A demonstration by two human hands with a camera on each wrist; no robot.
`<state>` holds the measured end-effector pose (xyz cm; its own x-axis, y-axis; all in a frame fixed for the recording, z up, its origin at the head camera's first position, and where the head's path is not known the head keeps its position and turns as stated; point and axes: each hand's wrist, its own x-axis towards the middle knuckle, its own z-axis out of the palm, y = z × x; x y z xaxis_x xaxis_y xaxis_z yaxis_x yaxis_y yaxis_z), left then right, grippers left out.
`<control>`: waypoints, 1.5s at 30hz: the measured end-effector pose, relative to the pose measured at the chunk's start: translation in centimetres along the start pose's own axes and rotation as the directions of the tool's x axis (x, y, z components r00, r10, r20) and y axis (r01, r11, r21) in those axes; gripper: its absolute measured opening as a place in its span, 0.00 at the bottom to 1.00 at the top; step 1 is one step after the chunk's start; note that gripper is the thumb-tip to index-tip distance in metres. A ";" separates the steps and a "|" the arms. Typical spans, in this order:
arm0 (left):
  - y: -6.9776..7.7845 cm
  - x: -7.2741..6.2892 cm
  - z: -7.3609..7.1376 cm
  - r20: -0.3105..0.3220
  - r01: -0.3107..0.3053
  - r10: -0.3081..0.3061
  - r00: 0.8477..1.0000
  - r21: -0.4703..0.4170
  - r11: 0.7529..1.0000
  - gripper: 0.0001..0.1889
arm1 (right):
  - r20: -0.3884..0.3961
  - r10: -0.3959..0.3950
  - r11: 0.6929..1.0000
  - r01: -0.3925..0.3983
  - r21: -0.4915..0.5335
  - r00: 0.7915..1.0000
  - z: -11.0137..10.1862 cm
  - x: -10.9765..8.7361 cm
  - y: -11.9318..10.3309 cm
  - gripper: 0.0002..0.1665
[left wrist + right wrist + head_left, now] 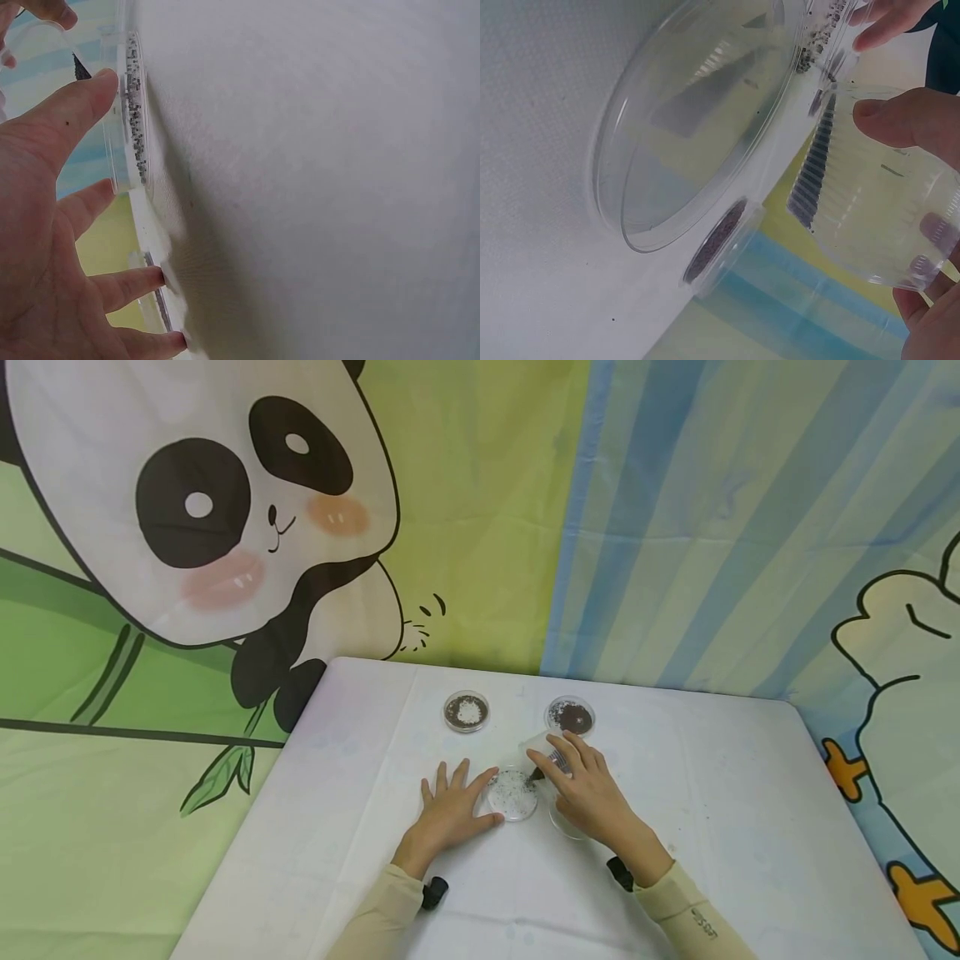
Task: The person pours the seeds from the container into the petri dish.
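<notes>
In the head view my left hand (450,820) has its fingers spread on the cloth, thumb and forefinger holding the rim of a clear petri dish (513,795). Black and white grains are scattered in this dish; the left wrist view shows the dish (135,161) edge-on between thumb and forefinger. My right hand (600,802) grips a clear plastic beaker (885,195) with graduation marks. The beaker is tilted, its mouth over the dish's right side, and dark grains (814,165) lie along its lower wall.
A clear round dish or lid (682,150) lies beneath my right hand, beside the petri dish. Toward the back stand a dish of dark and white grains (466,712) and another of mostly dark grains (570,717). White cloth covers the table (750,827); a printed curtain hangs behind.
</notes>
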<state>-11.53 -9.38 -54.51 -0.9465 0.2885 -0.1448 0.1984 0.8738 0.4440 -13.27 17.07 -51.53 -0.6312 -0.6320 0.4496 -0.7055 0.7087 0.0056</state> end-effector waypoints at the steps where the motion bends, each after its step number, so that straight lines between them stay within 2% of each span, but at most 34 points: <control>1: 0.0 0.0 0.0 -0.001 -0.001 0.001 1.000 0.001 1.000 0.40 | 0.002 0.002 1.000 -0.002 0.000 1.000 0.0 0.0 0.0 0.52; 19: 0.0 -0.1 0.1 -0.010 -0.011 0.011 1.000 -0.005 1.000 0.40 | -0.005 -0.009 1.000 0.009 0.007 1.000 0.4 -0.2 0.1 0.54; 45: 0.0 -0.1 0.0 -0.015 -0.012 0.012 1.000 0.006 1.000 0.41 | -0.026 -0.057 0.998 0.058 0.014 0.998 0.3 0.4 -0.8 0.51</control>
<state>-11.42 -9.44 -54.46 -0.9476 0.2933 -0.1264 0.2113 0.8725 0.4406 -13.04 16.15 -51.65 -0.5811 -0.6633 0.4716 -0.7453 0.6665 0.0191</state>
